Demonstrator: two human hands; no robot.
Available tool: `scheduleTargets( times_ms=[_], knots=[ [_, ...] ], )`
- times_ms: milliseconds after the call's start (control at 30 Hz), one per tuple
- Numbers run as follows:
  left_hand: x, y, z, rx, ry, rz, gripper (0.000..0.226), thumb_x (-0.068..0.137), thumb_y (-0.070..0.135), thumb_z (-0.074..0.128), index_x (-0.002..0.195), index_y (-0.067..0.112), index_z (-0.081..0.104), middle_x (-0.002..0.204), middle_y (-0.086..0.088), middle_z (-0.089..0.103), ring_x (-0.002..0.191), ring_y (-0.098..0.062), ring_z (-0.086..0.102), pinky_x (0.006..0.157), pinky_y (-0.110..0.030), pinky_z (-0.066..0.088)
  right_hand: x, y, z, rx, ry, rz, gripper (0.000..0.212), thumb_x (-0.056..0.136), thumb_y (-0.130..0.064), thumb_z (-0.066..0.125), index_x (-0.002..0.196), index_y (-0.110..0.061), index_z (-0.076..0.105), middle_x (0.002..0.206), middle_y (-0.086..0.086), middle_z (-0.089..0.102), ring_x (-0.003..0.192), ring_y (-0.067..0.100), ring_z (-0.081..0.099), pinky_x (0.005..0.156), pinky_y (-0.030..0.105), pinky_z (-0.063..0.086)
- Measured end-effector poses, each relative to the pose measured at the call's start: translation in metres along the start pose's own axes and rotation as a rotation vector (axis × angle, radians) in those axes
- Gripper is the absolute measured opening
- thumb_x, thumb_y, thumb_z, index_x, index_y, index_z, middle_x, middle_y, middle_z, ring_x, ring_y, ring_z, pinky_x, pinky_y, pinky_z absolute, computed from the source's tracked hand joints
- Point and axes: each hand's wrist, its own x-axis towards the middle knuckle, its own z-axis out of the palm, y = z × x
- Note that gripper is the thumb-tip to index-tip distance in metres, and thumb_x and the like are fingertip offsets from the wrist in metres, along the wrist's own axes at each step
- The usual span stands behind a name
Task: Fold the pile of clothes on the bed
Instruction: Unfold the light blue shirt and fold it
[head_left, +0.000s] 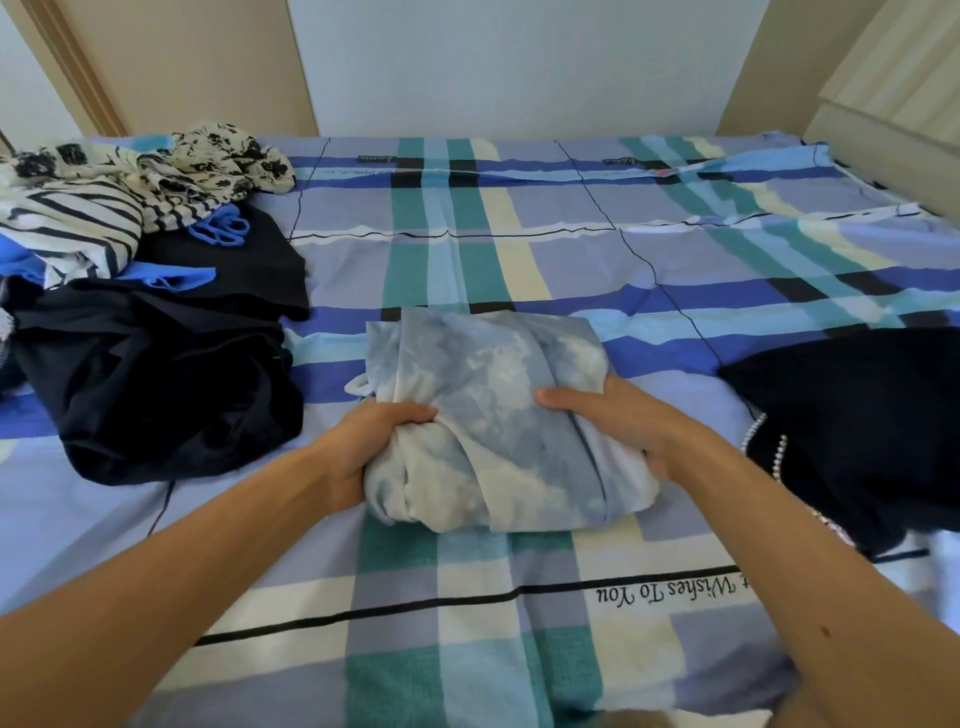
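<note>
Left hand (363, 457) and right hand (628, 421) each in clenched grip on folded tie-dye garment (493, 415), resting on bed (467, 623)

My left hand (358, 457), my right hand (628, 431): most fingers buried under tie-dye bundle (493, 405), can't count them. Left edge cuts clothes pile (130, 291). Right edge cuts dark beaded garment (857, 415). Sheet lettering (670, 592): start hidden behind my right arm (789, 571). Far labels (376, 158) too small to read.
</note>
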Motion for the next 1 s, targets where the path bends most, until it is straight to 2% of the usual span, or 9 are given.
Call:
scheduleTargets(
  times_ms=[100,167,300,500,633,733,800,900,1000],
  knots=[
    [0.000,-0.003,0.005,-0.010,-0.006,0.008,0.036,0.089,0.012,0.066,0.124,0.008,0.061,0.097,-0.013,0.077,0.079,-0.027,0.075,0.060,-0.035,0.059,0.001,0.003,0.008,0.123,0.027,-0.035,0.079,0.071,-0.039,0.088,0.136,-0.024,0.047,0.123,-0.002,0.068,0.111,0.021,0.066,0.100,0.044,0.052],
    [-0.002,0.001,0.010,-0.021,0.008,0.024,0.032,0.090,0.014,0.065,0.121,0.009,0.062,0.091,-0.013,0.077,0.074,-0.027,0.075,0.061,-0.036,0.058,0.001,0.002,0.009,0.214,0.008,-0.056,0.076,0.068,-0.024,0.089,0.134,-0.020,0.051,0.119,0.003,0.070,0.109,0.026,0.068,0.097,0.046,0.054],
    [-0.008,0.025,0.034,-0.017,-0.036,0.109,0.035,0.088,0.017,0.066,0.122,0.007,0.064,0.098,-0.014,0.076,0.080,-0.028,0.074,0.064,-0.036,0.058,-0.005,-0.021,-0.021,0.233,0.051,-0.157,0.072,0.060,-0.017,0.086,0.127,-0.017,0.058,0.116,0.006,0.072,0.106,0.025,0.070,0.095,0.048,0.055],
    [-0.011,0.070,0.145,-0.067,-0.259,0.281,0.016,0.092,0.013,0.059,0.106,0.010,0.065,0.091,-0.010,0.071,0.066,-0.017,0.072,0.054,-0.027,0.058,-0.054,-0.065,-0.144,0.115,0.161,-0.308,0.057,0.077,-0.001,0.079,0.128,-0.013,0.059,0.118,0.007,0.072,0.106,0.023,0.071,0.094,0.042,0.057],
    [-0.006,0.084,0.250,-0.192,-0.448,0.316,0.013,0.090,0.008,0.062,0.102,0.003,0.067,0.088,-0.010,0.073,0.076,-0.020,0.072,0.059,-0.027,0.058,-0.094,-0.082,-0.242,-0.016,0.353,-0.349,0.059,0.075,-0.013,0.082,0.130,-0.018,0.060,0.118,0.003,0.073,0.107,0.022,0.071,0.092,0.043,0.056],
    [0.002,0.071,0.322,-0.276,-0.487,0.292,0.059,0.071,0.012,0.076,0.125,-0.003,0.059,0.108,-0.015,0.071,0.092,-0.026,0.071,0.067,-0.032,0.058,-0.111,-0.064,-0.302,-0.052,0.488,-0.378,0.052,0.078,-0.008,0.077,0.126,-0.020,0.063,0.116,0.002,0.073,0.106,0.023,0.071,0.084,0.039,0.057],
    [0.011,0.046,0.356,-0.269,-0.491,0.228,0.063,0.070,0.012,0.078,0.128,0.003,0.056,0.112,-0.014,0.070,0.096,-0.027,0.070,0.069,-0.034,0.058,-0.114,-0.036,-0.329,-0.111,0.513,-0.305,0.052,0.076,-0.012,0.078,0.125,-0.021,0.064,0.116,0.003,0.073,0.103,0.019,0.071,0.087,0.039,0.058],
    [0.027,-0.022,0.379,-0.179,-0.437,0.109,0.061,0.069,0.005,0.078,0.126,0.003,0.056,0.103,-0.013,0.070,0.090,-0.028,0.069,0.076,-0.038,0.059,-0.109,0.043,-0.342,-0.186,0.647,-0.171,0.052,0.076,-0.014,0.080,0.125,-0.020,0.063,0.114,0.005,0.070,0.093,0.012,0.072,0.071,0.024,0.057],
    [0.047,-0.076,0.375,-0.059,-0.431,0.121,0.074,0.057,0.012,0.075,0.128,0.009,0.059,0.113,-0.015,0.071,0.102,-0.033,0.069,0.090,-0.051,0.056,-0.101,0.132,-0.334,-0.230,0.744,-0.041,0.094,0.042,-0.059,0.087,0.126,-0.026,0.062,0.121,0.001,0.067,0.112,0.026,0.064,0.092,0.040,0.052]
  ],
)
